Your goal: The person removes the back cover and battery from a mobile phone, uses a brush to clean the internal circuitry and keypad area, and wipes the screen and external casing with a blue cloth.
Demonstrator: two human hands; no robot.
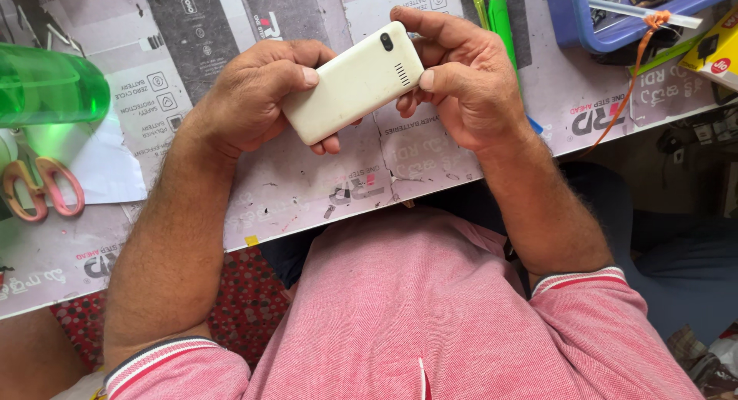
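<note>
Phone point(354, 82) held back-up in both hands.
Left hand point(257, 96) and right hand point(461, 77) fingers grip its ends over the bench point(300, 192); its screen side is hidden.

Bright worktop point(307, 185) papered with flattened printed cartons, perhaps a red-patterned floor point(246, 308) beneath

Phone point(354, 83) between both hands (above the table point(307, 185)), scissors point(42, 186) far left.
</note>
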